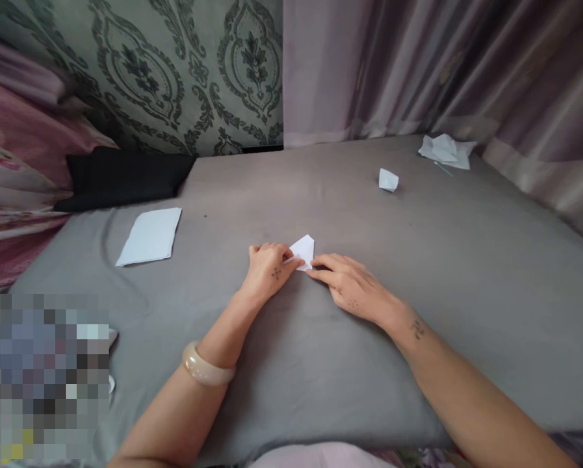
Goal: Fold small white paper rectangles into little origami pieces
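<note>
Folded paper: a white folded paper piece (303,250) is held on a grey fabric surface (442,279), its point directed away from the wearer.
Left hand (266,270): fingers are curled, gripping the near edge, apparently so the piece is steadied.
Right hand (352,286): extended fingertips (315,270) are pressed against the opposite edge, seemingly pinning it down.
Left of the folded piece: a flat white paper sheet (149,237) is laid.
Far right of it: a crumpled paper scrap (388,179) is left.
</note>
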`<act>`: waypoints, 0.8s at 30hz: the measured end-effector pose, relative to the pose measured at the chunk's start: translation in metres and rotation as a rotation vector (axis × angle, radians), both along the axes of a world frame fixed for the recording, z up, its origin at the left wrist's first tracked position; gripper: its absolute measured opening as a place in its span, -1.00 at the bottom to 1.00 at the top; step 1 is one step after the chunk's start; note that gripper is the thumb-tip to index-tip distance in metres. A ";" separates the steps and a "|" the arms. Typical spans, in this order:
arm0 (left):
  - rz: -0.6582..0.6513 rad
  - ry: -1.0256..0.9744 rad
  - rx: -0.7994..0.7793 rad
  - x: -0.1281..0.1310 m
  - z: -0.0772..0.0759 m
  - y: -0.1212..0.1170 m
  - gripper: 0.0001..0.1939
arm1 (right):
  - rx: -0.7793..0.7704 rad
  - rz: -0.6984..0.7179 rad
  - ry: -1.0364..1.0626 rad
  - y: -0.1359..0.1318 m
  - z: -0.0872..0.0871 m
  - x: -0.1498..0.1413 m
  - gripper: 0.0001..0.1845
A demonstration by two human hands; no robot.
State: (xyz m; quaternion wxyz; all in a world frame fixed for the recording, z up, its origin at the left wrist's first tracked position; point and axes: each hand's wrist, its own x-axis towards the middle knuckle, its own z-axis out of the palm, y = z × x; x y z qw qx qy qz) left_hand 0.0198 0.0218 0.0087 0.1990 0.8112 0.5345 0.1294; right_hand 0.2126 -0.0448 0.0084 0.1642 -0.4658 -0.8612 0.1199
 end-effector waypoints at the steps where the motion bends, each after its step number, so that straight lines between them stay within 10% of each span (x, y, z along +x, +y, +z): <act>1: 0.005 -0.013 0.001 -0.001 0.000 -0.001 -0.73 | 0.000 -0.003 0.000 0.000 0.000 -0.001 -0.47; 24: 0.057 0.030 -0.019 0.000 0.001 0.000 -0.82 | 0.055 0.064 0.066 0.022 0.011 -0.014 -0.74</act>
